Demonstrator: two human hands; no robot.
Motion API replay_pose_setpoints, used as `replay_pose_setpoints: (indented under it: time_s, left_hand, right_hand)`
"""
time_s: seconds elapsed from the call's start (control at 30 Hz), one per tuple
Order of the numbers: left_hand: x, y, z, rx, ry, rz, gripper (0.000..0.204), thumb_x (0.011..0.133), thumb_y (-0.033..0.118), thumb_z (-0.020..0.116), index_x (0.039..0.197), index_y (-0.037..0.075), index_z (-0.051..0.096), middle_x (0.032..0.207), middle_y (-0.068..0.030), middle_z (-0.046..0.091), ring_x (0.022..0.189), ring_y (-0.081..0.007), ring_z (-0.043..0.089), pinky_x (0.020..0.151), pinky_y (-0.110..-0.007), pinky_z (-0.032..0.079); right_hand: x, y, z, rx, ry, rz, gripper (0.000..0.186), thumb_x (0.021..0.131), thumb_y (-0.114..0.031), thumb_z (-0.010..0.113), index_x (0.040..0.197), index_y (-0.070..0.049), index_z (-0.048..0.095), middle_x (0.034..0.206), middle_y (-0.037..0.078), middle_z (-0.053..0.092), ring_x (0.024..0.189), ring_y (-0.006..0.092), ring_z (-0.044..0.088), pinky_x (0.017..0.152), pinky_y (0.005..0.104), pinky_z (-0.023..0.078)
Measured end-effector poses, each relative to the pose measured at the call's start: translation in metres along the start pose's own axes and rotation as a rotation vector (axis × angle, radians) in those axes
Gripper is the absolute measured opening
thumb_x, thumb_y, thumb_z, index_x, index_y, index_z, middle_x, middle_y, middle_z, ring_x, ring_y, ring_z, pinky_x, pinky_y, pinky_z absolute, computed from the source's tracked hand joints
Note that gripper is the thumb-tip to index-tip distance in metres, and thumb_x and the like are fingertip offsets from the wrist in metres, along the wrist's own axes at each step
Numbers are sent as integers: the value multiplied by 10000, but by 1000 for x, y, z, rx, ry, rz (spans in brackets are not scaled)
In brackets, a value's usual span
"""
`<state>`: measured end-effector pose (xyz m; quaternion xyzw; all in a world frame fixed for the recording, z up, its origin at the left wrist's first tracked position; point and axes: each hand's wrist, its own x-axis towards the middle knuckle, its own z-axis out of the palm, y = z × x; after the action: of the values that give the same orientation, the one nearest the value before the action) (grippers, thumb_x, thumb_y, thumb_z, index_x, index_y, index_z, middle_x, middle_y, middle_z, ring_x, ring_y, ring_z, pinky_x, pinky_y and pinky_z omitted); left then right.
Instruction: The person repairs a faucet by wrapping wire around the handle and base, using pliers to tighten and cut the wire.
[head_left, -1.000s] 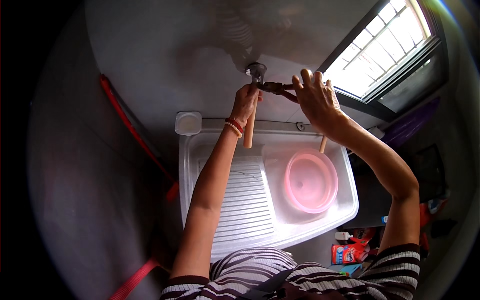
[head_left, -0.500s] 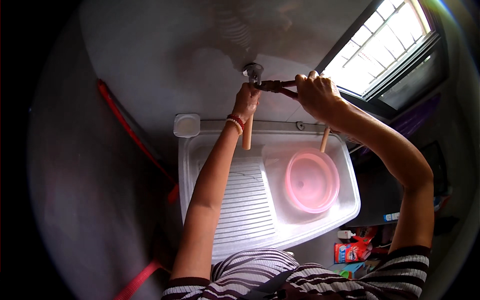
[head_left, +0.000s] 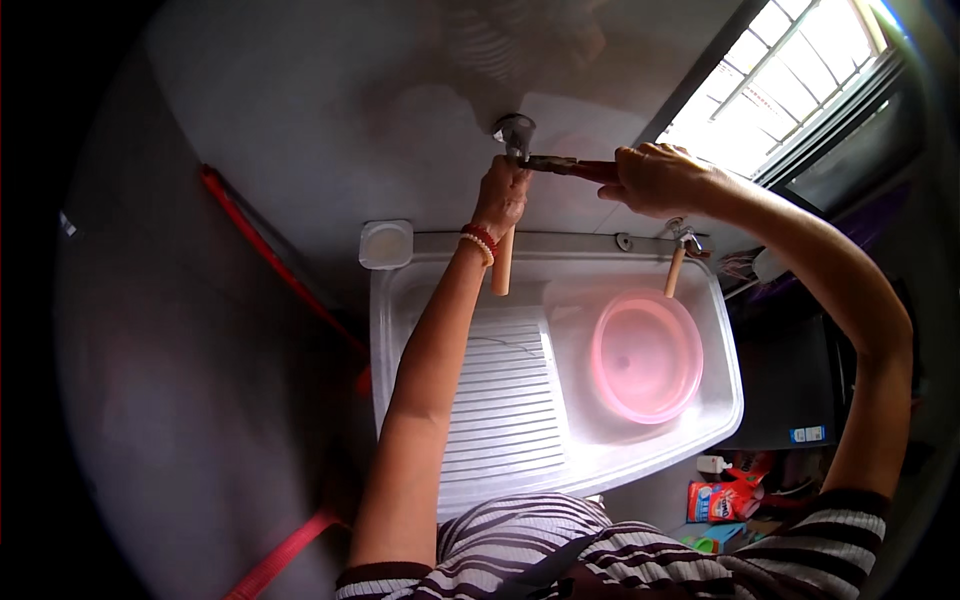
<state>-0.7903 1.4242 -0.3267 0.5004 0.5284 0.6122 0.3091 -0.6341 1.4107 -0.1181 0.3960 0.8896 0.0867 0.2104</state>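
Observation:
My left hand [head_left: 503, 197] is closed just under the metal wall tap [head_left: 516, 130]. A tan tube [head_left: 503, 268] hangs down from beneath this hand; the fingers cover its upper end. From the right, my right hand [head_left: 660, 178] grips a pair of pliers [head_left: 555, 165] by its red handles. The pliers' jaws reach the lower part of the tap beside my left fingertips; the exact spot they bite is hidden. Below is a pale washing sink [head_left: 728, 408] with a ribbed washboard [head_left: 505, 400] on its left and a round pink basin [head_left: 695, 358] in its right bowl.
Another tap [head_left: 684, 235] with a tan tube [head_left: 675, 274] stands over the basin. A white container [head_left: 386, 245] sits at the sink's back left corner. A red pole [head_left: 255, 245] leans left. A barred window [head_left: 770, 90] is upper right. Red packets [head_left: 715, 502] lie lower right.
The pliers' handles, spread apart before, now look drawn together in my right hand. The right arm has moved outward, uncovering the second tap. The view has shifted slightly.

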Motion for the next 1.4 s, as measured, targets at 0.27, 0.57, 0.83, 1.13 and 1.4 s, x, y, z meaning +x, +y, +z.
replay_pose_setpoints:
  time_s: [0.27, 0.57, 0.83, 1.13, 1.4]
  left_hand:
    - [-5, 10, -3, -20, 9, -31, 349, 883, 325, 497, 916, -16, 436, 672, -99, 552, 566, -191, 561, 549, -319, 482]
    - [-3, 17, -4, 33, -24, -37, 307, 857, 278, 484, 880, -21, 418, 644, -85, 531, 552, -179, 550, 531, -309, 472]
    - [-5, 12, -2, 25, -12, 17, 275, 868, 254, 465, 885, -14, 403, 638, -91, 527, 541, -193, 548, 520, -321, 471]
    - [-2, 2, -3, 80, -15, 9, 295, 870, 258, 485, 948, -16, 410, 686, -174, 545, 614, -312, 579, 575, -381, 479]
    - [-71, 37, 20, -260, 461, 5, 316, 911, 301, 548, 937, -14, 572, 917, -116, 590, 838, -272, 599, 744, -368, 490]
  right_hand:
    - [21, 26, -3, 505, -384, 137, 476, 857, -464, 528, 775, 4, 537, 566, 6, 446, 468, 136, 463, 403, 295, 438]
    - [17, 36, 15, 1006, -632, 114, 460, 886, -499, 500, 758, -57, 524, 562, 20, 503, 451, 123, 512, 401, 272, 440]
    - [12, 38, 44, 1342, -636, 73, 489, 905, -501, 481, 795, -31, 562, 603, 51, 562, 465, 133, 550, 429, 268, 489]
    - [-5, 19, 59, 1563, -607, 38, 568, 885, -587, 440, 760, -37, 508, 593, 41, 515, 473, 128, 517, 435, 280, 483]
    - [0, 27, 55, 1562, -609, 21, 517, 915, -519, 437, 782, -26, 522, 595, 63, 527, 466, 150, 538, 444, 310, 508]
